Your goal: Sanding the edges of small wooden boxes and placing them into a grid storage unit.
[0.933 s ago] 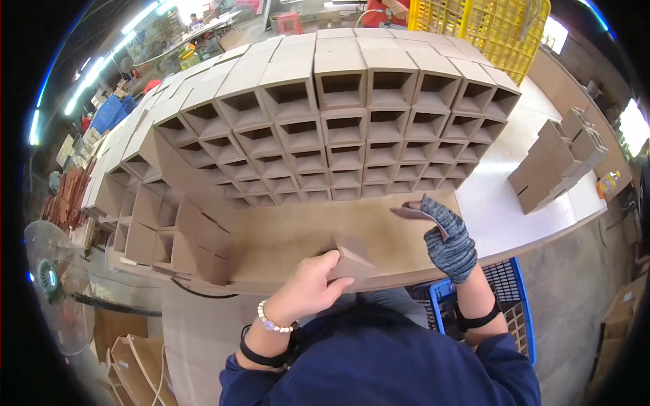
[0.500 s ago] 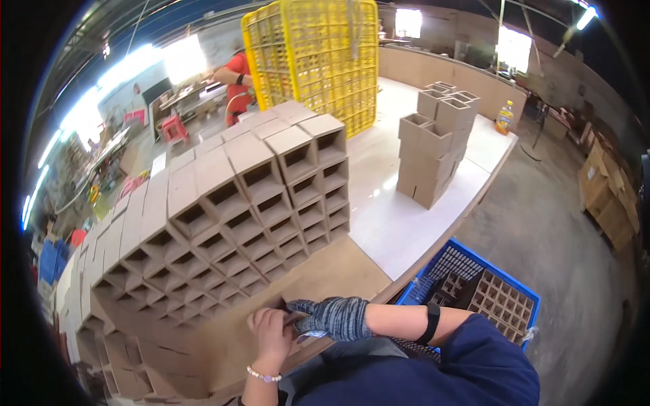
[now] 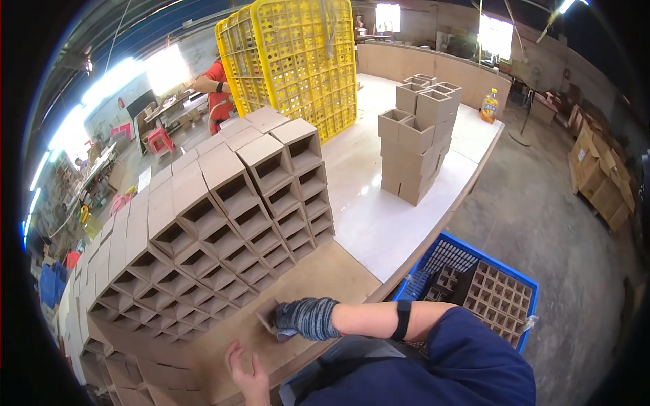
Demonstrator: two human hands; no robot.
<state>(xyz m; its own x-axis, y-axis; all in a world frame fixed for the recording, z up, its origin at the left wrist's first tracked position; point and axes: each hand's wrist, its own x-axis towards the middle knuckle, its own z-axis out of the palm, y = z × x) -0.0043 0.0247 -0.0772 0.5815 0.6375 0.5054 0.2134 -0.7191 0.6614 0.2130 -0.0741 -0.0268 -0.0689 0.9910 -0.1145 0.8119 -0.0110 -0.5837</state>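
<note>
My right hand [image 3: 298, 319], in a grey knitted glove, reaches over the brown board at the table's near edge. Its fingers are closed on a small brown cardboard piece [image 3: 265, 317], mostly hidden behind the glove. Bare and holding nothing, my left hand [image 3: 245, 373] is just below and to the left, its thumb and fingers apart. Beyond both hands rises a large stack of square, open-ended cardboard tubes [image 3: 223, 237], their openings facing me. More cardboard tubes [image 3: 128, 369] lie at the lower left.
Another pile of cardboard tubes [image 3: 409, 155] stands upright on the white tabletop [image 3: 362, 233]. Behind the stack is a yellow plastic crate [image 3: 308, 74], with a person in red [image 3: 218, 91] beside it. A blue crate [image 3: 443, 237] holding cardboard grids sits at right; a bottle [image 3: 489, 106] stands farther back.
My hands have come apart: the left has dropped lower and its fingers have spread. The gloved right hand has moved left with the cardboard piece. The whole view has shifted slightly.
</note>
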